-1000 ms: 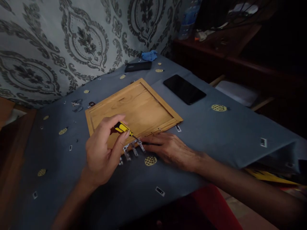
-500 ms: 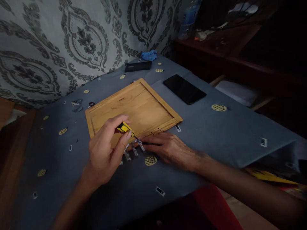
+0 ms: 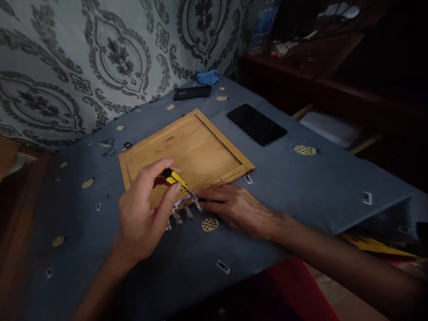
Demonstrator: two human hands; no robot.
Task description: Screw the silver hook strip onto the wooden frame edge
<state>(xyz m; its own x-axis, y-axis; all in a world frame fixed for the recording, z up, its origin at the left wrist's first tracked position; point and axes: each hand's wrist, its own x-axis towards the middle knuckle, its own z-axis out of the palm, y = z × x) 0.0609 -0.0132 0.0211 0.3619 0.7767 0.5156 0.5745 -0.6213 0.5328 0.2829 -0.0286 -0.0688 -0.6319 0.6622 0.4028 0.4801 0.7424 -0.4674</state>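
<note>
A square wooden panel (image 3: 194, 151) with a raised frame lies flat on the blue-grey cloth. At its near edge sits a shiny metal bracket (image 3: 185, 208) with several prongs. My left hand (image 3: 143, 214) pinches a small yellow-and-black screwdriver (image 3: 174, 178), its tip angled down at the bracket. My right hand (image 3: 234, 207) rests on the cloth just right of the bracket, fingers pressed together against it and the panel's edge.
A black phone (image 3: 257, 124) lies right of the panel, a second dark phone (image 3: 192, 92) and a blue cloth (image 3: 207, 77) at the back. Small loose parts (image 3: 107, 144) lie left of the panel. A patterned curtain (image 3: 83, 62) hangs behind; a dark wooden shelf (image 3: 317, 71) stands right.
My left hand's fingers have shifted slightly around the screwdriver handle, as in a turn. The right hand and the panel have stayed where they were.
</note>
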